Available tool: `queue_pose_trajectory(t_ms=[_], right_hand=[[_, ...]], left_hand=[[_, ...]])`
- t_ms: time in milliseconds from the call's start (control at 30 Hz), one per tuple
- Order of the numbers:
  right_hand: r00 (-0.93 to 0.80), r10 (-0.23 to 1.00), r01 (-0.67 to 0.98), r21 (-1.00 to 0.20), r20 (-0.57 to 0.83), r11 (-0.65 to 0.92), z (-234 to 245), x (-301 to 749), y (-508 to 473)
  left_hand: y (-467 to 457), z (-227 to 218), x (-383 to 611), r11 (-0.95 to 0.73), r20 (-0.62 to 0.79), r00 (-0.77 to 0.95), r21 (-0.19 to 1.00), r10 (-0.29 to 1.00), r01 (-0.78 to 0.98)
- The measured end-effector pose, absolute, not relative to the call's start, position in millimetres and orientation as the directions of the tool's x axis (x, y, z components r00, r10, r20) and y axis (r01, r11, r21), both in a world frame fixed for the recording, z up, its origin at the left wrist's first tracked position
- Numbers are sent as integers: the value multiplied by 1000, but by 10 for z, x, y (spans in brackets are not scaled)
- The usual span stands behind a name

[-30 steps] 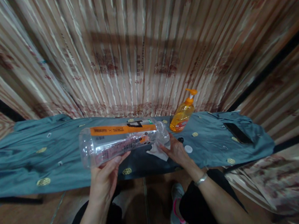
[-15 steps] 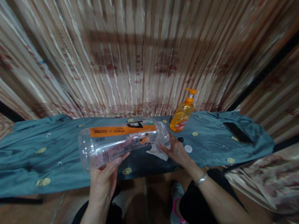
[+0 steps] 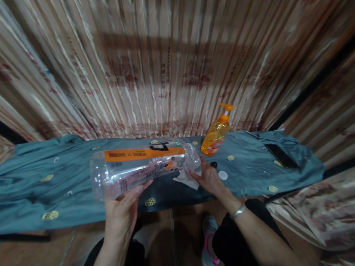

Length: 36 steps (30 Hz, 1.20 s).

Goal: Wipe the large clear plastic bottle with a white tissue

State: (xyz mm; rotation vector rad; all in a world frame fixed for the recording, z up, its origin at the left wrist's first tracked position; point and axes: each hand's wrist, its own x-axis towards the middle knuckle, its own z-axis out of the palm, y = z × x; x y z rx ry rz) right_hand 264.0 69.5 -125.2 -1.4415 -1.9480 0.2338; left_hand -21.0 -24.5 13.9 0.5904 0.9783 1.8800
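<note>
A large clear plastic bottle [image 3: 140, 168] with an orange label band lies sideways in the air above the table, its narrower end to the right. My left hand [image 3: 124, 204] is closed around its underside near the wide end, thumb along the near side. At the narrow end, my right hand [image 3: 209, 176] pinches a white tissue [image 3: 186, 178], which hangs below the bottle. Fingers of that hand are partly hidden by the bottle's end. Just beyond my right hand stands an orange pump bottle [image 3: 215, 137] of yellow liquid.
A teal patterned cloth [image 3: 71, 178] covers the narrow table. To the right of my right hand lie a white cap [image 3: 223, 175] and a small black object [image 3: 214, 164]. Farther right rests a dark phone [image 3: 281, 156]. A striped curtain [image 3: 157, 59] hangs behind the table.
The clear bottle and my left hand have shifted very slightly left. My right hand stays at the bottle's narrow end with the tissue.
</note>
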Motion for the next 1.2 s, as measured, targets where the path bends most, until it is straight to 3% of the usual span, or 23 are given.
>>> queue_pose_trajectory(t_ms=[867, 1200], right_hand=[[-155, 883, 787, -486, 442, 381, -1239, 2612, 692], [-163, 885, 790, -480, 436, 382, -1216, 2612, 692]], left_hand=[[-250, -22, -252, -364, 155, -441, 820, 884, -442], [-258, -5, -264, -356, 144, -453, 832, 880, -426]])
